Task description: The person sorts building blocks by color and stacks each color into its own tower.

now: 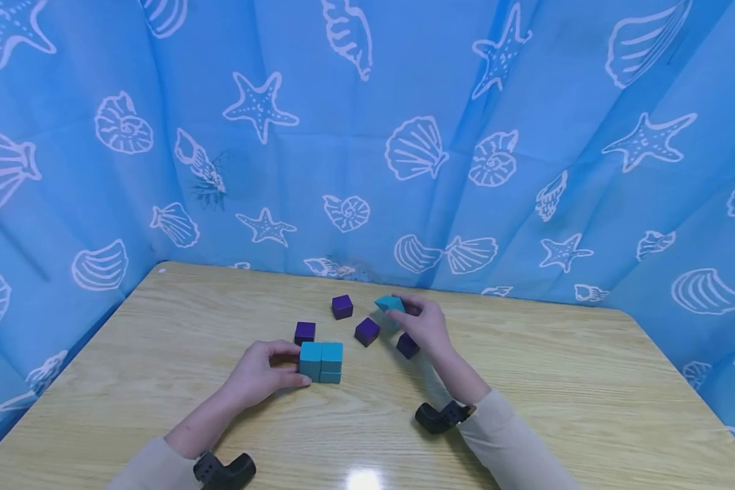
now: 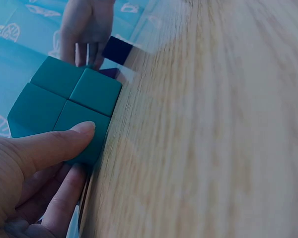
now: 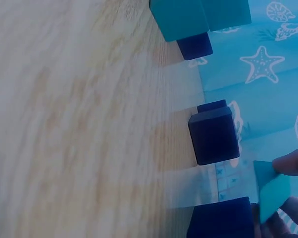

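My left hand grips the left side of a stack of teal blocks on the table. In the left wrist view the thumb lies across the near face of the teal stack, with fingers behind it. Farther right, my right hand pinches one teal block with a pointed corner. The right wrist view shows this teal block between thumb and fingers. Beneath and beside that hand sit a dark purple cube and a second purple cube.
Another purple cube stands toward the back, and one more purple cube is just behind the teal stack. The wooden table ends at a blue curtain with white shell and starfish prints.
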`<state>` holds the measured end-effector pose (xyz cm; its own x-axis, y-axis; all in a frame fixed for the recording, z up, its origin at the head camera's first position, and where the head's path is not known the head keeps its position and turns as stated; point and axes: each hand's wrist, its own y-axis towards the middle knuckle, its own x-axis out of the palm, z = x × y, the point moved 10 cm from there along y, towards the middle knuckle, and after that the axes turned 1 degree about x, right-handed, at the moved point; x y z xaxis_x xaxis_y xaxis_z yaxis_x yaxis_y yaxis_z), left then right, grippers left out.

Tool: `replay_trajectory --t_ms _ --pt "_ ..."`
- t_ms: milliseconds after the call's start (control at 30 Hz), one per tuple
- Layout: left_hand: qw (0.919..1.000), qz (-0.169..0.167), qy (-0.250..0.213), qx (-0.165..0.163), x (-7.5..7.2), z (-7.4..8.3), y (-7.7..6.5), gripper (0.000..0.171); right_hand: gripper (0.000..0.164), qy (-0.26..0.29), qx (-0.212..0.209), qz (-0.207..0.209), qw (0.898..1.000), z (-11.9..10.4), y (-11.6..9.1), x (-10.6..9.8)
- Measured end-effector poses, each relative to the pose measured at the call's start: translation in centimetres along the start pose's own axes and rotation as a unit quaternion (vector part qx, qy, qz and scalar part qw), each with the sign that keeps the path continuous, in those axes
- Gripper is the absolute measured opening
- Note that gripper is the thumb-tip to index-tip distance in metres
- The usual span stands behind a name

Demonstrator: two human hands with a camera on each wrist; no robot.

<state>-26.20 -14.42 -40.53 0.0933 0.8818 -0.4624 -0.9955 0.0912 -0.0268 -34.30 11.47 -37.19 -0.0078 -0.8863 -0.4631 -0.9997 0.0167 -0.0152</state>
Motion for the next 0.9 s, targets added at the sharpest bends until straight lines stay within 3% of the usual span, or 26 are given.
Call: replay_trajectory --t_ms 333,900 --pt "1.0 0.002 0.0 0.0 0.1 0.0 0.2 0.041 0.04 0.097 -0.027 -0.01 0.995 -0.6 -0.3 0.0" --pt "1.0 -0.002 -0.009 0.002 0.1 0.0 0.3 0.041 0.041 0.167 -0.035 -0.029 0.985 -1.9 -1.6 0.8"
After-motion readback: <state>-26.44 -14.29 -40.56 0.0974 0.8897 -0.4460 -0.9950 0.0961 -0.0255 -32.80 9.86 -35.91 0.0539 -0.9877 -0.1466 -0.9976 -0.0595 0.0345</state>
